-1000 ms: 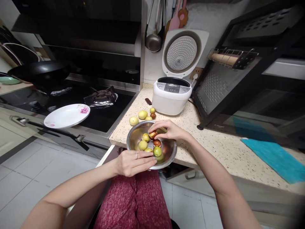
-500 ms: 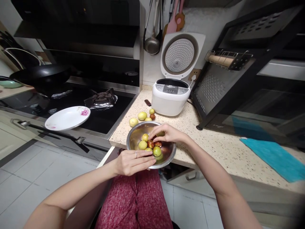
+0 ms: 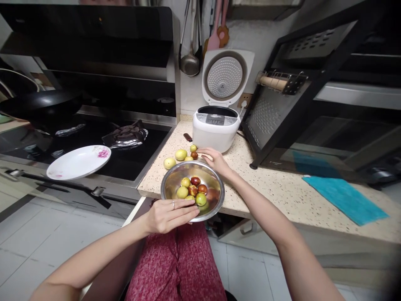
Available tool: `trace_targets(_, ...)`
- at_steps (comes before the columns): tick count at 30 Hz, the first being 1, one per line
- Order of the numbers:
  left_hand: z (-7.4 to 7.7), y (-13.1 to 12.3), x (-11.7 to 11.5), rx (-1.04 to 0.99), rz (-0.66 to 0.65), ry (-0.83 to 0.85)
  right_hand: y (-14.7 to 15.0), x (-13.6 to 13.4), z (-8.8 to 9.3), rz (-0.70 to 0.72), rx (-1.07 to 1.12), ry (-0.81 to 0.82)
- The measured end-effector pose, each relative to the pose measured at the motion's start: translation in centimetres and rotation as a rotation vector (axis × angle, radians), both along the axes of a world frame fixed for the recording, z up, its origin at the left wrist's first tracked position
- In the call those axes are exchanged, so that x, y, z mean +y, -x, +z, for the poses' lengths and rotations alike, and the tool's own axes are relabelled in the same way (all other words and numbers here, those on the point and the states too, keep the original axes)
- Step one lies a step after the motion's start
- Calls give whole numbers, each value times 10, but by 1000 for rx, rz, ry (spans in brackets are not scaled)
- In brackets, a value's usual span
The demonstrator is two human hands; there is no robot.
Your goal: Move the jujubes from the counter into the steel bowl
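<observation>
A steel bowl [image 3: 216, 205] at the counter's front edge holds several fruits, some red-brown [image 3: 202, 189], others green or yellowish [image 3: 201, 199]. My left hand [image 3: 172, 214] grips the bowl's near rim, its fingers lying over the inside beside the fruits. Beyond the bowl, my right hand [image 3: 216, 161] has its fingers apart and reaches beside a small brown fruit [image 3: 194, 155] on the counter. Next to that fruit lie several yellow-green ones, among them a larger one [image 3: 181, 154] and one at the left [image 3: 169, 163].
Behind the fruits stands a white rice cooker [image 3: 214, 136] with its lid up. At left, a white plate [image 3: 79, 161] sits on the stove's front edge near a black wok [image 3: 44, 102]. A dark oven [image 3: 313, 125] and a teal cloth [image 3: 347, 198] are at right.
My right hand has left the bowl and moved to the loose fruits behind it. A red-brown fruit now shows in the bowl where that hand was. The whole view has shifted slightly.
</observation>
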State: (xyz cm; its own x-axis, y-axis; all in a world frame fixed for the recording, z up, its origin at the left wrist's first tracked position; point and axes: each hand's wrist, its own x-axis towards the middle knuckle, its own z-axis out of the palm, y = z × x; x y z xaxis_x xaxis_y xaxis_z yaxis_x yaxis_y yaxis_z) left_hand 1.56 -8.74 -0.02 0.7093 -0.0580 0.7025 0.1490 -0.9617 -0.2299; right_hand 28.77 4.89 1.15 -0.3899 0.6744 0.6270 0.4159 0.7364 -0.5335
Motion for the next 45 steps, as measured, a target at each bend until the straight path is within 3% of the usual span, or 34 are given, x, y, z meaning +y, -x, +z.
trace_targets(6, 3, 0, -1, -33, -10, -5, 5, 13, -21, 22, -156, 71)
trace_targets(11, 4, 4, 0, 19, -1, 2, 12, 21, -19, 8, -297, 156)
trace_targets(14, 9, 3, -1, 9, -1, -24, 15, 16, -15, 36, -170, 221)
trace_targets(18, 16, 1, -5, 59, 48, -13, 0, -35, -22, 63, 112, 369)
trace_targets(21, 14, 0, -5, 42, 36, -49, -22, -90, -32, 105, 205, 408)
trace_targets(23, 10, 0, -3, 23, 26, -59, -31, -109, -34, 113, 222, 412)
trace_targets(25, 5, 1, 0, 27, 28, -47, -30, -102, -31, 98, 196, 392)
trace_targets(30, 1, 2, 0, 28, 20, -27, 1, -23, -6, 47, -35, 298)
trace_targets(33, 1, 1, -3, 44, 39, -8, 12, 4, 4, 8, -220, 127)
trace_targets(36, -1, 0, -3, 40, 25, 2, 7, 6, 7, -78, -293, -56)
trace_targets(40, -5, 2, -1, 38, 33, 13, -3, -2, 15, -78, -224, -155)
trace_targets(45, -8, 3, 4, 24, 63, 13, -3, -26, 39, 142, -117, -114)
